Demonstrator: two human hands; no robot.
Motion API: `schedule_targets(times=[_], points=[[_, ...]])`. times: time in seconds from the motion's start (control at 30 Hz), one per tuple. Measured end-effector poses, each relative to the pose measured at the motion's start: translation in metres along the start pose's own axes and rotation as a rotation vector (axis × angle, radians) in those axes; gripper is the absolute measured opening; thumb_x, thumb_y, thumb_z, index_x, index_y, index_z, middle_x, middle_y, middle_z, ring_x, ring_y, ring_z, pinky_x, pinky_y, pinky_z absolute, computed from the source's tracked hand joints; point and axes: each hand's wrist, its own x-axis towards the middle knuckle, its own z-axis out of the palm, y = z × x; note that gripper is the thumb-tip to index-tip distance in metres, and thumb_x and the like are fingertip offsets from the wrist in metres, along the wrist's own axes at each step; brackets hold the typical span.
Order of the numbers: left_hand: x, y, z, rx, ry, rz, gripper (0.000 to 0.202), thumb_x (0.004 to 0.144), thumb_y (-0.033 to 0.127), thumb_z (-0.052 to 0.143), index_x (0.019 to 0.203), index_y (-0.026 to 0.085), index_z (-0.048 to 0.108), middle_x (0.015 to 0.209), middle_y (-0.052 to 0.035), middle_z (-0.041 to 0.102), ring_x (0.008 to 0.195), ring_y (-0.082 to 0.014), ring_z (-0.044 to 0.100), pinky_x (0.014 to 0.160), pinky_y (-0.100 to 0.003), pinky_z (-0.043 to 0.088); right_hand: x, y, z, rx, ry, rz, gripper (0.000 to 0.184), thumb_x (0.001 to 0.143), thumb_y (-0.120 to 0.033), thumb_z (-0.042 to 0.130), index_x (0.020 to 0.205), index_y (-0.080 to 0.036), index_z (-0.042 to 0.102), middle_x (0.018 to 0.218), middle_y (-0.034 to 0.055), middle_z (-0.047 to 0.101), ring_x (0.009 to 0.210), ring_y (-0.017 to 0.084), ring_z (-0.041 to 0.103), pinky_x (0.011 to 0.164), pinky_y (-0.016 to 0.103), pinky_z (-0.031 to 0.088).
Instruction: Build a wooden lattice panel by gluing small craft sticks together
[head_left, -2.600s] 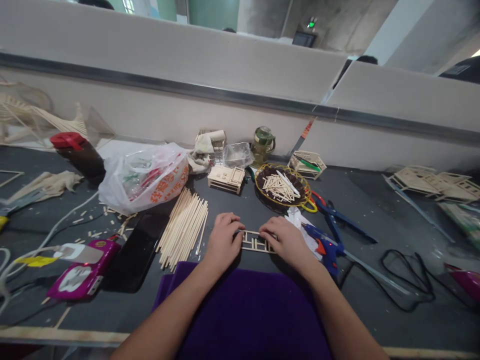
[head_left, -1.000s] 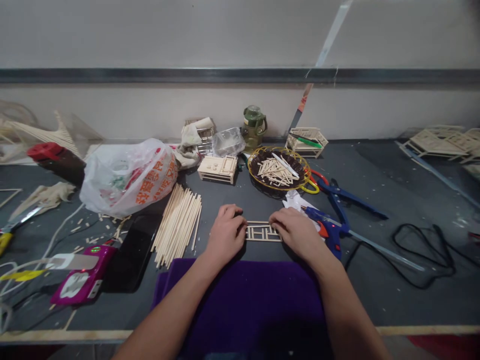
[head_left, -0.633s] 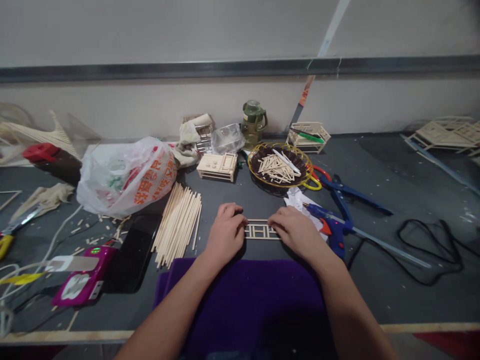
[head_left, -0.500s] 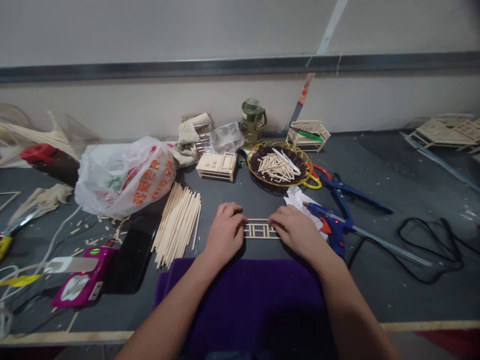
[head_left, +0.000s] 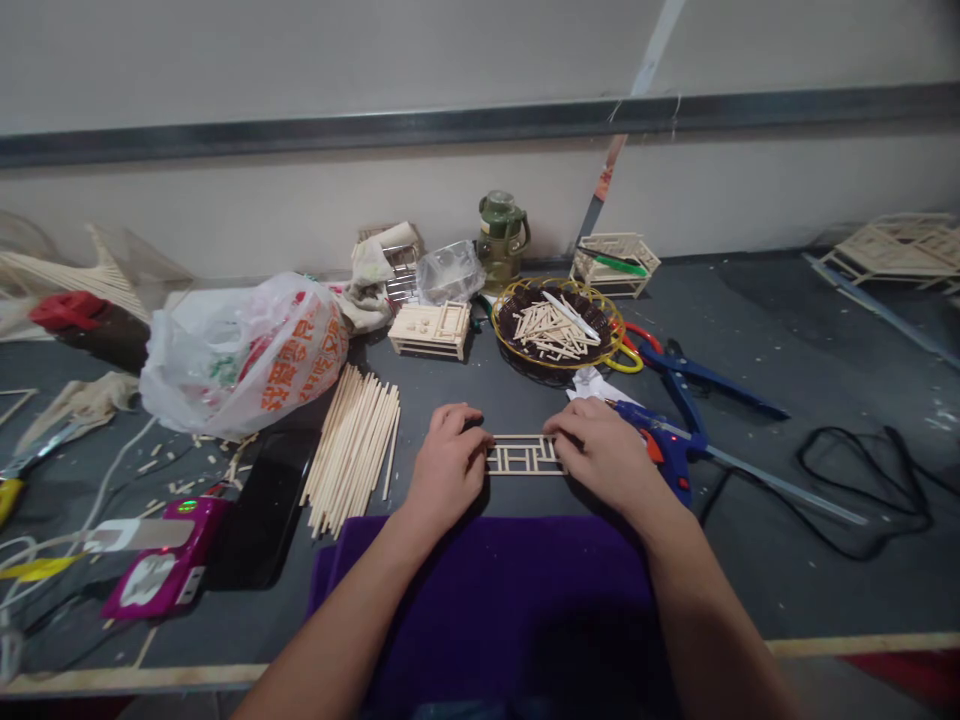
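A small lattice frame of thin wooden sticks [head_left: 517, 471] lies flat on the dark table, just beyond a folded purple cloth [head_left: 495, 590]. Its left end is gripped by my left hand [head_left: 448, 460], with fingers curled and closed. My right hand [head_left: 606, 452] pinches at the right end, where a short crosspiece shows beside the fingertips. Both ends of the frame are partly hidden by my fingers. Left of my left hand lies a pile of long wooden sticks [head_left: 352, 450]. A blue glue gun [head_left: 675, 455] rests close to my right hand.
Behind my hands stand a small stick-built table [head_left: 429, 332] and a basket [head_left: 501, 338] of short sticks. Blue cutters [head_left: 679, 385], a cable [head_left: 847, 548] and stick models [head_left: 892, 255] lie right. A plastic bag [head_left: 247, 350], phone [head_left: 262, 510] and pink device [head_left: 169, 560] lie left.
My right hand has shifted slightly to the right along the frame, uncovering more of its right part. My left hand keeps its hold. The view has tilted a little.
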Motion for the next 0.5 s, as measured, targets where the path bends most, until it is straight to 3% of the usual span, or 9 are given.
schedule_targets(times=[0.27, 0.5], points=[[0.001, 0.001, -0.002, -0.004, 0.008, 0.0, 0.023, 0.087, 0.006, 0.05, 0.091, 0.02, 0.069, 0.113, -0.008, 0.06, 0.117, -0.0248, 0.045, 0.098, -0.045, 0.046, 0.0, 0.0, -0.001, 0.041, 0.058, 0.005, 0.023, 0.085, -0.014, 0.049, 0.088, -0.021, 0.07, 0.084, 0.0048, 0.063, 0.085, 0.02, 0.054, 0.077, 0.032, 0.041], [0.001, -0.005, -0.01, -0.063, 0.222, -0.027, 0.026, 0.087, 0.005, 0.049, 0.096, 0.021, 0.066, 0.11, -0.0061, 0.062, 0.113, -0.0221, 0.05, 0.1, -0.046, 0.044, 0.0, -0.005, -0.008, 0.098, 0.252, 0.014, 0.022, 0.087, -0.015, 0.049, 0.092, -0.021, 0.07, 0.085, 0.0062, 0.063, 0.088, 0.022, 0.056, 0.081, 0.034, 0.044]])
